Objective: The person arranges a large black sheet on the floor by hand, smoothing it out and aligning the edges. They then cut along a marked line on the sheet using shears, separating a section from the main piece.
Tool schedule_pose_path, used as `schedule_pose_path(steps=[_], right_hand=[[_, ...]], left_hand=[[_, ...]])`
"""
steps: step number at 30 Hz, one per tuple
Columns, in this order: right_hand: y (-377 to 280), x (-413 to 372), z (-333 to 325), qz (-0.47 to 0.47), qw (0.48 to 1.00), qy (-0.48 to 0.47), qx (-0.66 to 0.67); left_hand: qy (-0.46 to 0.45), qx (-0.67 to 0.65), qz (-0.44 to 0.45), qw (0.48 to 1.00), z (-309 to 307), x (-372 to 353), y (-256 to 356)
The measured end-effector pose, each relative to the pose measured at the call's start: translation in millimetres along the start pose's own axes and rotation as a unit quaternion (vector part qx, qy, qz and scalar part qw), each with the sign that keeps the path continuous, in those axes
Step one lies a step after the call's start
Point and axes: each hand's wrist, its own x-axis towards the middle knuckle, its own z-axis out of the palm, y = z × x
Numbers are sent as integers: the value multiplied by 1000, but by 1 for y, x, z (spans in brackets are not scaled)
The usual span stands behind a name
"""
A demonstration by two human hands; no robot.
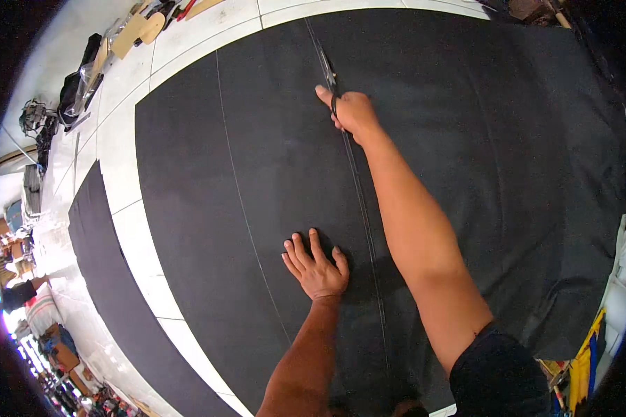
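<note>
A large sheet of black fabric lies spread over the white tiled floor, marked with thin pale lines running lengthwise. My right hand reaches far out, closed around the handles of a pair of scissors. The blades point away from me, along one pale line near the far edge. Behind the scissors, that line looks like a narrow slit down towards me. My left hand rests flat on the fabric with fingers spread, left of this line and right of another pale line. It holds nothing.
A separate black fabric strip lies on the tiles to the left. Tools and wooden pieces sit at the far left, beside dark bags. Another person's dark sleeve shows at the left edge. Yellow and blue material is at lower right.
</note>
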Motion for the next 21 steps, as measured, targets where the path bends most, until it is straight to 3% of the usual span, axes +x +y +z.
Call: schedule_pose_path(steps=[21], right_hand=[[-46,87,7,-12,1000,-8,-19]], left_hand=[[-15,-1,-1,1000,-1,1,0]])
